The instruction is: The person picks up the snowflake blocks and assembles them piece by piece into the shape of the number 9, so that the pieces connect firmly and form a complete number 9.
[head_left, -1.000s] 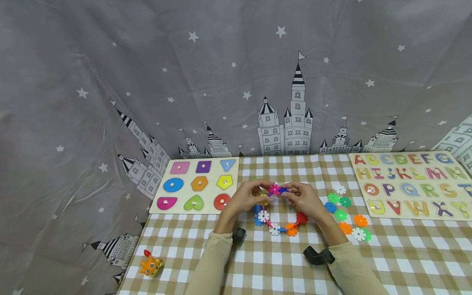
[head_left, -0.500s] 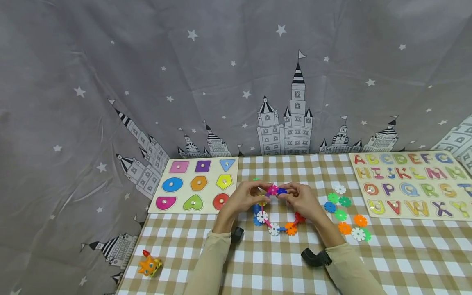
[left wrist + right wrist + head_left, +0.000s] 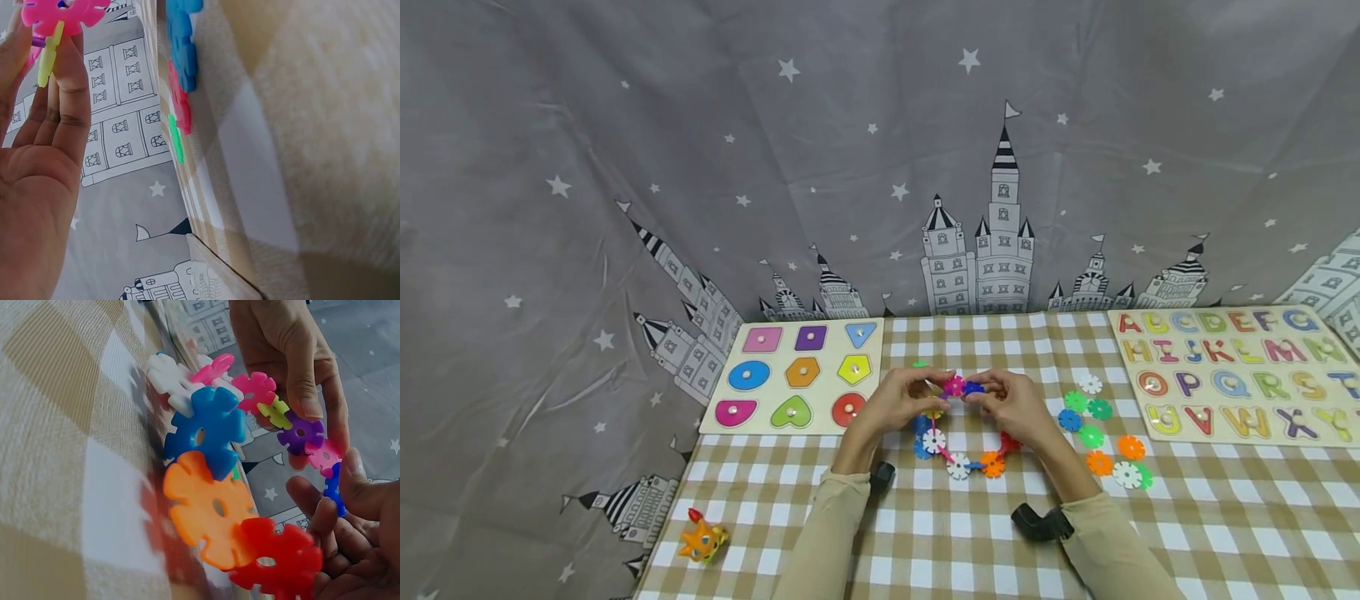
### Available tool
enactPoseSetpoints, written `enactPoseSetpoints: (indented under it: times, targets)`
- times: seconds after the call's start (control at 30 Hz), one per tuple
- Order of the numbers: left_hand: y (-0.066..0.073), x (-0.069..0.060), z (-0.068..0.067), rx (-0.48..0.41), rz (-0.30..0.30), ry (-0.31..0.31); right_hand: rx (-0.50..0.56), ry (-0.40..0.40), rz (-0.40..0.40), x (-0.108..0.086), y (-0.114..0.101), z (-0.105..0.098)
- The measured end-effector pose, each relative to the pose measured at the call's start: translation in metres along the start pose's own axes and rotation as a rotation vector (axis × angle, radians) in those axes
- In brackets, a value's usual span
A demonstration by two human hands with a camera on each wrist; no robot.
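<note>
A chain of interlocking plastic snowflake discs hangs in a loop between the hands, with a white disc (image 3: 934, 441), an orange disc (image 3: 215, 509) and a red disc (image 3: 275, 556) along its lower part. My left hand (image 3: 898, 402) grips its upper left end, thumb against a purple disc (image 3: 301, 432) beside a pink disc (image 3: 955, 385). Pinched in my right hand (image 3: 1017, 408) is a dark blue disc (image 3: 973, 388), which meets the pink one. Fingers partly cover that joint. The red disc lies close to the right hand's fingers.
Several loose discs (image 3: 1092, 436) lie right of the hands on the checked tablecloth (image 3: 955, 542). A shape puzzle board (image 3: 782, 392) is at the left, a letter puzzle board (image 3: 1232, 367) at the right. A small orange toy figure (image 3: 702, 540) stands front left. A grey curtain hangs behind.
Both hands shifted very slightly left early on, still holding the pink and dark blue discs together. The red disc is now more covered by the right hand. Otherwise little differs.
</note>
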State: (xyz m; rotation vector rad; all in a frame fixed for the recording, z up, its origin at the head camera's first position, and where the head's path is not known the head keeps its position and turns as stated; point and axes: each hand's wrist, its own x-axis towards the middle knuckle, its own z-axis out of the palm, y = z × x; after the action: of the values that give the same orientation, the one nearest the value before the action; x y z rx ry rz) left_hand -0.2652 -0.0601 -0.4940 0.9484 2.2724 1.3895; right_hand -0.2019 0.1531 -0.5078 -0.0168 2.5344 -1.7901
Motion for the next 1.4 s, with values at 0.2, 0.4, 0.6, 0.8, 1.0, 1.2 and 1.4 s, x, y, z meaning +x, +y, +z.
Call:
enactPoseSetpoints:
  times: [0.2,0.4,0.6,0.8,1.0,1.2,1.4]
  targets:
    - [0.002,0.0,0.0,0.012,-0.028,-0.017,0.027,-0.034,0.017,0.001,0.002,-0.002]
    - [0.002,0.001,0.001,0.053,-0.023,-0.007,0.056,-0.051,0.013,0.002,0.003,-0.007]
    - [0.001,0.001,0.002,0.049,-0.016,0.016,0.057,-0.062,-0.001,0.004,0.003,-0.009]
    - [0.003,0.001,0.002,0.029,-0.003,0.008,0.081,-0.078,-0.01,0.003,0.003,-0.013]
    - [0.004,0.001,0.003,0.048,0.003,0.004,0.112,-0.091,-0.012,0.002,0.003,-0.014]
    - [0.007,0.001,0.005,0.009,-0.008,0.032,0.138,-0.076,-0.012,0.002,0.0,-0.013]
    - [0.011,0.002,0.007,0.008,-0.041,0.09,0.117,-0.084,-0.016,0.001,-0.002,-0.015]
